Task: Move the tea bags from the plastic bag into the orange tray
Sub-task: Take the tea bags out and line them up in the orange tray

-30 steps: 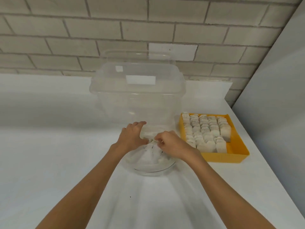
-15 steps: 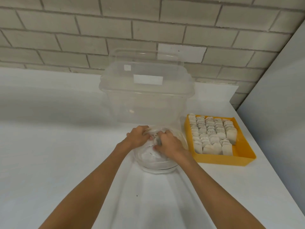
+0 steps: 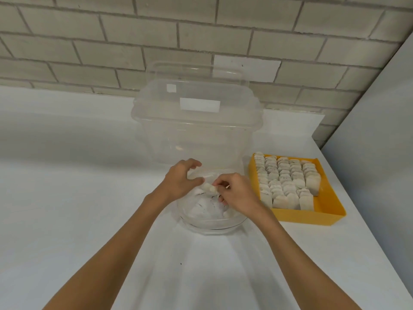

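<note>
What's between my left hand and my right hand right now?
A tea bag, pinched by the right hand, beside the thumb of the left hand holding the plastic bag. Head view shows it.

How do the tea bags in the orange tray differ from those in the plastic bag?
Tray tea bags stand upright in neat rows in the orange tray; loose tea bags lie heaped in the plastic bag. Tray ones are untouched; the right hand pinches one tea bag. Both look pale.

The tray (image 3: 312, 217) is bright orange, the tea bags (image 3: 288, 182) off-white in even rows, the plastic bag (image 3: 212, 222) and lidded box (image 3: 196, 130) clear, the table (image 3: 67, 198) white, the wall (image 3: 156, 30) pale grey brick in a staggered pattern
</note>
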`<state>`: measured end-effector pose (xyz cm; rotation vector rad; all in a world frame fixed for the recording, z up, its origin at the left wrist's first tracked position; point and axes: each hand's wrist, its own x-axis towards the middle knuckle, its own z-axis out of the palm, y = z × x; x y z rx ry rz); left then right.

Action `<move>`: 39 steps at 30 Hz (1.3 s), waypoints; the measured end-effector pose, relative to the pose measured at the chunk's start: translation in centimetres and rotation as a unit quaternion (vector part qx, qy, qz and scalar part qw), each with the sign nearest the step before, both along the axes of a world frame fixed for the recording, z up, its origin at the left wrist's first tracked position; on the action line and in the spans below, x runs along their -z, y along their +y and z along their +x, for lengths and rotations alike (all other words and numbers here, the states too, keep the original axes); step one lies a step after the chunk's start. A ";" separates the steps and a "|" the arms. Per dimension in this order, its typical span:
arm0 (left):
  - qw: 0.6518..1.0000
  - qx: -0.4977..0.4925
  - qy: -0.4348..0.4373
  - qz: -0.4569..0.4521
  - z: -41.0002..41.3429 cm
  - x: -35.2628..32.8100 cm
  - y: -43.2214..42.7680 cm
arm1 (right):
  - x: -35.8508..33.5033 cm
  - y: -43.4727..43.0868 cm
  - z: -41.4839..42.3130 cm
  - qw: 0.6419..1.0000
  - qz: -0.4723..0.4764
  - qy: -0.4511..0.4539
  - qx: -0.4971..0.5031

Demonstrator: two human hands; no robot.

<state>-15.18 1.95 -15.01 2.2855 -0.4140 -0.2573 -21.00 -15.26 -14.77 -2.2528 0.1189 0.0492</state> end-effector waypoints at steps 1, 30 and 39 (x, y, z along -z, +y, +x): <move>1.000 -0.010 -0.020 -0.017 -0.5 -0.7 0.1 | -0.6 -0.2 -0.4 0.998 0.061 0.004 0.015; 0.892 -0.004 0.267 -0.365 -5.8 -4.7 -4.0 | -4.9 -3.7 -2.5 0.958 0.283 -0.030 0.023; 0.904 -0.006 0.214 -0.369 -5.8 -4.6 -4.8 | -6.2 -5.6 -1.9 0.940 0.340 0.010 0.022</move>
